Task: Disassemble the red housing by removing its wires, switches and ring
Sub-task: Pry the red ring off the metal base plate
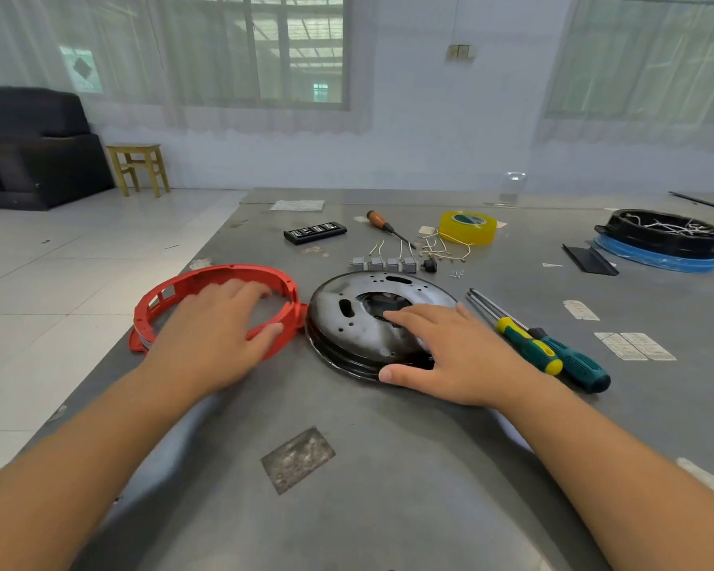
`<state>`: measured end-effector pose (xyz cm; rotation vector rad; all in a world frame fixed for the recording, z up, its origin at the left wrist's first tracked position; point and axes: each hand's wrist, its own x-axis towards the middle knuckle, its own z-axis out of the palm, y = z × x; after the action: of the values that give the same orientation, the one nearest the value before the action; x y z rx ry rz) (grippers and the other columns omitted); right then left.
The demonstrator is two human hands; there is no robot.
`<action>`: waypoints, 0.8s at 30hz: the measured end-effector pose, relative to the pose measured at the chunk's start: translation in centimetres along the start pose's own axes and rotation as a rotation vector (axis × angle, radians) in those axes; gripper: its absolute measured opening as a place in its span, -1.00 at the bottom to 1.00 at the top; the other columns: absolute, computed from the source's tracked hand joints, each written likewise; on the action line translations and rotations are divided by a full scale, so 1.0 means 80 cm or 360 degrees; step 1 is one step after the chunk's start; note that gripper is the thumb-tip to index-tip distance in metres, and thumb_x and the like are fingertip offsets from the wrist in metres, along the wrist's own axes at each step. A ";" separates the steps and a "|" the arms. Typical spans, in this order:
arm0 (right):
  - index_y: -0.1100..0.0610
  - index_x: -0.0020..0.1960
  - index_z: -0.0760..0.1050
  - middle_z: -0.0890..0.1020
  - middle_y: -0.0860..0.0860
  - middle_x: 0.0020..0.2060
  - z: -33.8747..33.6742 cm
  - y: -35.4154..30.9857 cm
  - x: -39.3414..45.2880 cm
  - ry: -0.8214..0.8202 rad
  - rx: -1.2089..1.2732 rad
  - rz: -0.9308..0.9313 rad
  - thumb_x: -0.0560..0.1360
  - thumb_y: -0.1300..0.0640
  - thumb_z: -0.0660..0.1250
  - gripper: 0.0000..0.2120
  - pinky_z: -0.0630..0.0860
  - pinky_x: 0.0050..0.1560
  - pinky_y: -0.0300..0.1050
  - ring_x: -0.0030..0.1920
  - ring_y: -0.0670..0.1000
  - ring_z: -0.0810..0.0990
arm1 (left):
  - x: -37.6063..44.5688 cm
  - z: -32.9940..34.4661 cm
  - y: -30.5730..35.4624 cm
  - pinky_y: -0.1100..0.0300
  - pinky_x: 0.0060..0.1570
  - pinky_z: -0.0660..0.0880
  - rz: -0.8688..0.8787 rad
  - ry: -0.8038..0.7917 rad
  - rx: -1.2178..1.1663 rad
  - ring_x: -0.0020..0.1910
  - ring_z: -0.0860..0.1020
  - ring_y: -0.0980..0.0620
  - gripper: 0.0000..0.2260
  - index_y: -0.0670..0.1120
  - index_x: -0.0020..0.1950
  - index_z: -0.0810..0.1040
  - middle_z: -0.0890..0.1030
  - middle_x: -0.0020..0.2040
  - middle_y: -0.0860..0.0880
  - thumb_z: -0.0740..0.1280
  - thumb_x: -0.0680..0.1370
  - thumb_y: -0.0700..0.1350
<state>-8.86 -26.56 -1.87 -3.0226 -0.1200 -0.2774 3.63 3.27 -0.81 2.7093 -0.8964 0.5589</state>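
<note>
The red housing (pixel 231 278), an empty red plastic ring frame, lies on the grey table (pixel 347 467) at the left. My left hand (pixel 219 335) is over its near side, thumb on the near rim, fingers reaching inside. To its right lies a dark metal disc (pixel 359 319) with holes. My right hand (pixel 450 356) rests flat on the disc, fingers straight, thumb at its near edge. Several grey switches (pixel 382 263) sit in a row behind the disc, with loose white wires (pixel 442 247) beside them.
Two screwdrivers (pixel 553 348) with green handles lie right of the disc. Further back are a wooden-handled screwdriver (pixel 384 224), a yellow tape roll (pixel 468 227), a black bit case (pixel 315 232) and small screws (pixel 456 274). A black housing on a blue ring (pixel 664 241) is far right.
</note>
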 end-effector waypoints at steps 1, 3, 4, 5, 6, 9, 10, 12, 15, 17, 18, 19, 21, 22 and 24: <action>-0.18 0.60 0.14 0.31 -0.16 0.52 0.005 -0.008 0.002 -0.0008 -0.0065 -0.0007 0.43 -0.59 0.02 -0.15 0.11 0.55 0.27 0.55 -0.04 0.20 | -0.010 0.006 -0.006 -0.09 0.22 0.52 -0.0043 -0.0027 0.0020 0.27 0.59 -0.13 -0.57 0.01 0.43 0.51 0.60 0.34 -0.04 0.31 0.64 0.18; -0.14 0.61 0.12 0.28 -0.12 0.53 0.014 -0.021 0.007 -0.0031 -0.0106 0.0005 0.49 -0.52 0.05 -0.20 0.08 0.54 0.36 0.57 0.00 0.15 | -0.031 0.021 -0.011 -0.07 0.14 0.51 -0.0017 -0.0063 0.0039 0.20 0.63 -0.12 -0.62 0.01 0.44 0.51 0.64 0.27 -0.03 0.28 0.66 0.11; -0.12 0.60 0.12 0.28 -0.10 0.52 0.017 -0.025 0.009 -0.0028 -0.0099 0.0015 0.51 -0.48 0.08 -0.22 0.07 0.54 0.38 0.57 0.02 0.15 | -0.037 0.027 -0.011 -0.07 0.10 0.49 0.0013 -0.0054 0.0062 0.18 0.63 -0.13 -0.63 0.01 0.45 0.50 0.66 0.23 -0.03 0.28 0.67 0.08; -0.11 0.59 0.14 0.29 -0.09 0.51 0.018 -0.025 0.010 -0.0016 -0.0088 0.0026 0.51 -0.45 0.11 -0.24 0.08 0.53 0.37 0.56 0.02 0.17 | -0.041 0.031 -0.011 -0.06 0.07 0.46 0.0020 -0.0032 0.0078 0.17 0.63 -0.14 -0.63 0.00 0.46 0.51 0.67 0.21 -0.03 0.29 0.67 0.06; -0.11 0.58 0.17 0.32 -0.08 0.48 0.016 -0.024 0.011 -0.0004 -0.0077 0.0041 0.50 -0.42 0.14 -0.26 0.09 0.53 0.36 0.54 0.02 0.21 | -0.042 0.032 -0.009 -0.06 0.05 0.45 0.0007 -0.0015 0.0084 0.16 0.63 -0.14 -0.64 0.00 0.45 0.51 0.68 0.19 -0.03 0.31 0.67 0.04; -0.13 0.54 0.22 0.37 -0.09 0.42 0.009 -0.011 0.008 -0.0012 -0.0064 0.0086 0.44 -0.37 0.20 -0.28 0.12 0.53 0.30 0.49 0.01 0.28 | -0.046 0.034 -0.003 -0.05 0.08 0.44 -0.0030 -0.0009 0.0116 0.18 0.62 -0.11 -0.64 0.02 0.46 0.49 0.67 0.18 0.00 0.29 0.67 0.05; -0.15 0.54 0.21 0.37 -0.10 0.41 0.008 -0.006 0.006 -0.0028 -0.0063 0.0088 0.44 -0.36 0.20 -0.28 0.11 0.53 0.30 0.49 0.01 0.28 | -0.047 0.032 0.000 -0.04 0.09 0.44 -0.0045 -0.0007 0.0116 0.18 0.62 -0.10 -0.64 0.04 0.46 0.48 0.66 0.19 0.02 0.28 0.67 0.06; -0.22 0.57 0.14 0.36 -0.09 0.42 0.008 0.002 0.003 -0.0047 -0.0084 0.0057 0.45 -0.35 0.18 -0.28 0.09 0.54 0.29 0.49 0.01 0.26 | -0.050 0.030 0.005 -0.04 0.10 0.43 -0.0067 -0.0018 0.0119 0.19 0.61 -0.08 -0.63 0.06 0.47 0.47 0.66 0.20 0.04 0.27 0.67 0.07; -0.26 0.59 0.10 0.31 -0.11 0.47 0.012 0.004 0.005 -0.0047 -0.0116 0.0021 0.46 -0.47 0.06 -0.26 0.04 0.54 0.34 0.54 0.00 0.19 | -0.049 0.029 0.017 -0.06 0.11 0.44 -0.0073 -0.0036 0.0100 0.18 0.62 -0.11 -0.63 0.04 0.47 0.48 0.66 0.18 0.02 0.28 0.66 0.05; -0.27 0.57 0.11 0.28 -0.15 0.51 0.016 0.002 0.009 -0.0035 -0.0120 0.0043 0.45 -0.56 -0.02 -0.23 0.02 0.53 0.41 0.57 0.01 0.15 | -0.048 0.031 0.026 -0.06 0.09 0.44 -0.0074 -0.0038 0.0124 0.16 0.62 -0.12 -0.63 0.03 0.46 0.50 0.66 0.15 0.00 0.29 0.66 0.04; -0.27 0.57 0.11 0.28 -0.16 0.52 0.019 0.001 0.011 -0.0029 -0.0121 0.0065 0.45 -0.57 -0.02 -0.23 0.01 0.52 0.44 0.58 0.03 0.13 | -0.047 0.031 0.030 -0.07 0.06 0.46 -0.0070 -0.0036 0.0144 0.12 0.62 -0.14 -0.63 0.00 0.46 0.51 0.67 0.12 -0.01 0.31 0.65 0.03; -0.27 0.57 0.10 0.26 -0.18 0.54 0.022 0.002 0.012 -0.0028 -0.0113 0.0079 0.46 -0.56 -0.02 -0.24 0.00 0.52 0.46 0.59 0.05 0.10 | -0.047 0.033 0.034 -0.08 0.01 0.47 -0.0058 -0.0037 0.0155 0.07 0.63 -0.17 -0.62 -0.04 0.44 0.55 0.67 0.06 -0.05 0.35 0.63 0.00; -0.27 0.57 0.10 0.25 -0.19 0.55 0.027 0.000 0.013 0.0000 -0.0114 0.0113 0.47 -0.55 -0.03 -0.26 -0.04 0.52 0.47 0.62 0.10 0.07 | -0.047 0.038 0.042 -0.09 -0.10 0.50 -0.0015 0.0007 0.0196 -0.07 0.63 -0.25 -0.59 -0.15 0.39 0.61 0.66 -0.05 -0.12 0.46 0.55 -0.09; -0.27 0.57 0.11 0.26 -0.20 0.55 0.029 0.000 0.013 0.0023 -0.0110 0.0124 0.47 -0.55 -0.04 -0.26 -0.04 0.52 0.47 0.62 0.12 0.07 | -0.046 0.040 0.046 -0.09 -0.14 0.50 -0.0012 0.0041 0.0216 -0.12 0.62 -0.26 -0.58 -0.19 0.37 0.62 0.65 -0.09 -0.14 0.50 0.52 -0.12; -0.26 0.57 0.13 0.28 -0.19 0.54 0.033 -0.002 0.012 0.0065 -0.0108 0.0138 0.48 -0.54 -0.04 -0.27 -0.04 0.52 0.46 0.62 0.13 0.09 | -0.044 0.041 0.050 -0.08 -0.18 0.50 -0.0004 0.0095 0.0235 -0.16 0.61 -0.25 -0.54 -0.22 0.38 0.62 0.64 -0.12 -0.15 0.52 0.50 -0.14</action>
<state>-7.46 -26.02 -4.28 -3.0766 0.0243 -0.3418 -0.49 0.90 -4.87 2.8069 -0.8688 0.7286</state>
